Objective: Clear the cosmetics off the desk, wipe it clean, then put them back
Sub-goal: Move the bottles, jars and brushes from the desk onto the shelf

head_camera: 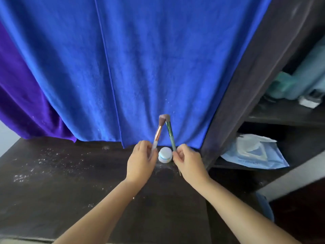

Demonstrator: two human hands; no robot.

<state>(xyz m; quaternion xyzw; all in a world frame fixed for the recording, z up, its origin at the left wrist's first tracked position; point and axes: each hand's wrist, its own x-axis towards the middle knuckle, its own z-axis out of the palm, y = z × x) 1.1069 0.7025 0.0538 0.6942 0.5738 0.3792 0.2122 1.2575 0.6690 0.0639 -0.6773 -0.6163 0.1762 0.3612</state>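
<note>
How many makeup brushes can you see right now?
2. A rose-gold-ferruled makeup brush is held in the left hand; a green-handled makeup brush is held in the right hand. Their bristle tips touch above the small white jar.

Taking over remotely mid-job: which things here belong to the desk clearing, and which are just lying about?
In the job: rose-gold makeup brush in the left hand; green-handled makeup brush in the right hand; white cream jar; dusty dark desk.

Lying about: blue curtain; purple cloth; blue packet on the side shelf.
</note>
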